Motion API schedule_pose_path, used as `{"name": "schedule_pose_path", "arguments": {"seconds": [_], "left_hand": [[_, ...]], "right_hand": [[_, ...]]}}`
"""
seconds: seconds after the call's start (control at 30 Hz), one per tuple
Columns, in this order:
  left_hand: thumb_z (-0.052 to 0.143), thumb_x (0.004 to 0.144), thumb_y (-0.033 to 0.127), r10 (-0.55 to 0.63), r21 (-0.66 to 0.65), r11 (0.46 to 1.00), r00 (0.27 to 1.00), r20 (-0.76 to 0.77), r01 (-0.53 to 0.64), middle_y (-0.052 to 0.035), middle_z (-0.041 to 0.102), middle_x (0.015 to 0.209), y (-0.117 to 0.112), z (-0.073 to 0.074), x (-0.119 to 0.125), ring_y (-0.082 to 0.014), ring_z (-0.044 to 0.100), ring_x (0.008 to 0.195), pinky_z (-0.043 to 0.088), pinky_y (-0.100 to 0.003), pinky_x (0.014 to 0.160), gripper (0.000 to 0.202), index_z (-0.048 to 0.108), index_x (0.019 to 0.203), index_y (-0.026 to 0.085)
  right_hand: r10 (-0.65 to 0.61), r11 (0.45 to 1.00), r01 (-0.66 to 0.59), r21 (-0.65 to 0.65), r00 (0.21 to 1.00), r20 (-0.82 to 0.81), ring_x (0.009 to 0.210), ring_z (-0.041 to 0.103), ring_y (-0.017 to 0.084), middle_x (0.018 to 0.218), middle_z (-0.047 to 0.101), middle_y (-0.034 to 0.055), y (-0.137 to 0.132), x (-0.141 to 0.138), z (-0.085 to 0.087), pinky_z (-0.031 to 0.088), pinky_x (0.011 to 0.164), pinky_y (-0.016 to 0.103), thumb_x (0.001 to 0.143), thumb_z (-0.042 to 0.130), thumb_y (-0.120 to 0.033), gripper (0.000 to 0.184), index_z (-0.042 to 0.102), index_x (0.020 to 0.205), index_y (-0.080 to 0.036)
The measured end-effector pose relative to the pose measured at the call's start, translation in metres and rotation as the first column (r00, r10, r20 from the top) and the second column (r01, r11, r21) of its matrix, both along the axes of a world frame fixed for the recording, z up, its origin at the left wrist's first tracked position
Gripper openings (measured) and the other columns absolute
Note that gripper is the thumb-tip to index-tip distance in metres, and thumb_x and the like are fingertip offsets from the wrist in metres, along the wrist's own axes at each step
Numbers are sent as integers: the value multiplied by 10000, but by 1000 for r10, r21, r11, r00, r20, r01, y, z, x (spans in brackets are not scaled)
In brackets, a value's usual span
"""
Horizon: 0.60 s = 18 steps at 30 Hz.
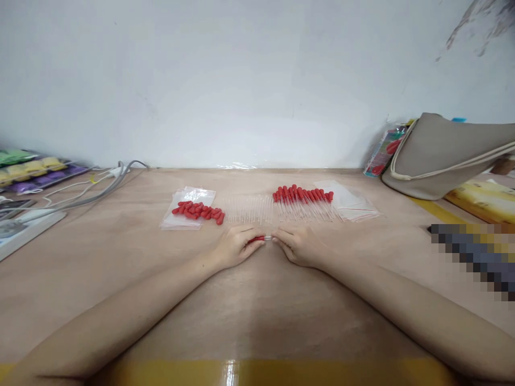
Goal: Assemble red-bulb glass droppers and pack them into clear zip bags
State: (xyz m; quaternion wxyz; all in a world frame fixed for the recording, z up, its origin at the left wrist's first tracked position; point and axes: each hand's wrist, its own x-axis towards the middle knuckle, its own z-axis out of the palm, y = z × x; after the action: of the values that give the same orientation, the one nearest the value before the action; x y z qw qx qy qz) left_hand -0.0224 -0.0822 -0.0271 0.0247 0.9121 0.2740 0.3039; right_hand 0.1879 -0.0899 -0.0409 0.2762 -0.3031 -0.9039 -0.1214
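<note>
My left hand (pixel 236 245) pinches a small red rubber bulb (pixel 257 239) at the table's middle. My right hand (pixel 296 244) pinches a clear glass tube (pixel 269 237) whose end meets the bulb between my fingertips. Just beyond my hands lies a row of bare clear tubes (pixel 249 209). To its right is a row of tubes fitted with red bulbs (pixel 303 199). To the left, a heap of loose red bulbs (pixel 199 210) rests on a clear plastic bag (pixel 177 217).
Clear flat bags (pixel 354 206) lie right of the finished row. A beige handbag (pixel 446 153) and a colourful packet (pixel 382 153) stand at the back right. Grey cables (pixel 92 195) and trays of coloured items (pixel 32 169) are at the left. A wall is behind.
</note>
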Motion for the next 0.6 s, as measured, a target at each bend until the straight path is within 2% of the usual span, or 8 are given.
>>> {"name": "schedule_pose_path", "arguments": {"seconds": [0.17,0.3,0.5,0.6], "left_hand": [[493,853,244,3,-9,1000,1000,9,-3,-31,660,812,4,-3,-2,-145,589,725,429,-243,652,164,613,941,173],[477,862,264,19,-11,1000,999,-40,-19,-38,657,818,6,-5,-3,-152,591,738,432,-257,672,185,621,938,176],[470,865,291,24,67,998,993,-114,-17,-44,654,811,9,-6,-5,-162,591,731,429,-269,664,198,623,900,170],[476,862,280,26,84,996,996,-85,-19,-41,657,817,11,-6,-6,-161,592,735,433,-272,670,181,616,911,176]], "right_hand": [[22,999,-22,-24,999,-26,576,476,123,658,585,35,4,-7,2,303,539,238,869,373,-208,219,574,804,-154],[42,995,-44,-92,999,-30,592,496,130,674,596,41,8,-10,2,319,545,238,871,367,-213,224,565,779,-164],[27,983,-28,-183,1000,-9,606,513,132,688,608,41,10,-9,0,340,569,239,872,378,-216,225,577,780,-161],[13,983,-15,-181,1000,-15,627,519,134,713,615,44,8,-11,3,343,577,240,882,366,-225,235,582,815,-162]]}}
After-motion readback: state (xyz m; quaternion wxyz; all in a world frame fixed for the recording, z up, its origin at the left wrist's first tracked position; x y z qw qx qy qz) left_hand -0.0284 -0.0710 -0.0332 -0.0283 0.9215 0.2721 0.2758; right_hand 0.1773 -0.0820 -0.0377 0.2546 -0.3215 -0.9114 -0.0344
